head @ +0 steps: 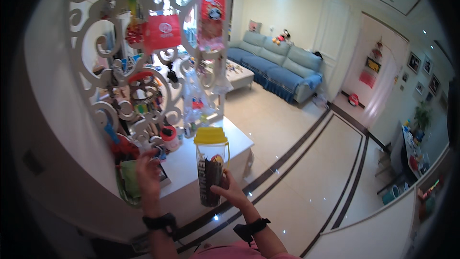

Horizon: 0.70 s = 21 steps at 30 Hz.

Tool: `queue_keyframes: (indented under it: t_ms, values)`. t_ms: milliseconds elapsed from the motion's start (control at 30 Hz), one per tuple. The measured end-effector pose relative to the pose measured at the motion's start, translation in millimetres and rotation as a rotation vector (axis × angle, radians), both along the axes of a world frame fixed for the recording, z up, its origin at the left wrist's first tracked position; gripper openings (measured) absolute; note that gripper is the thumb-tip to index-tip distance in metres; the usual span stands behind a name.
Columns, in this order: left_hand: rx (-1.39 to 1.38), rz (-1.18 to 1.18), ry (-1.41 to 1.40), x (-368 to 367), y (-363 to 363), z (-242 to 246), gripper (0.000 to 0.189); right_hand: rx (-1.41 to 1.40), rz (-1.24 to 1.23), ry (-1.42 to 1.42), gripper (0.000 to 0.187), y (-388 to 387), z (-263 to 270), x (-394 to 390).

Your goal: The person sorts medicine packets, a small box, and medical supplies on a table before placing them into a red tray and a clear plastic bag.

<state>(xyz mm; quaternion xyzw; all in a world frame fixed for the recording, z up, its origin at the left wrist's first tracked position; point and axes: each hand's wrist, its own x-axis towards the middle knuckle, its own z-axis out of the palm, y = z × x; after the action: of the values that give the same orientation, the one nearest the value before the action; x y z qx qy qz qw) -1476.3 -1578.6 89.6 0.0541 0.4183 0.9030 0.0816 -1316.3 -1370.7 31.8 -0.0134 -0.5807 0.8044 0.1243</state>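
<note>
A tall clear plastic tumbler (210,172) with a yellow lid and a yellow side loop stands upright in the grip of my right hand (229,189). Its lower part looks dark, and its side bears writing and a printed picture. Raised to the left of it is my left hand (148,169), slightly blurred, fingers apart, touching nothing that I can make out. Both wrists wear black bands. Behind my left hand, a pink-and-white container (170,139) rests on the white cabinet top (233,140).
A white scrollwork screen (86,48) hung with bags rises from the cabinet. A green cloth item (130,178) lies left of my left hand. Farther off are a blue sofa (276,66) and a low table (244,79). A teal bin (391,195) stands at right.
</note>
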Motion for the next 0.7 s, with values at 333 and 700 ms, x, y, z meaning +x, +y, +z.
queue_keyframes:
  t_ms: [333,700]
  values:
    - [-0.314,-0.827,0.413,130,293,-21,0.074,0.099,-0.533,-0.022,0.081,161,-6,96]
    - [-0.105,-1.277,0.255,311,544,-22,0.071,0.465,-1.037,-0.345,0.086,346,22,297]
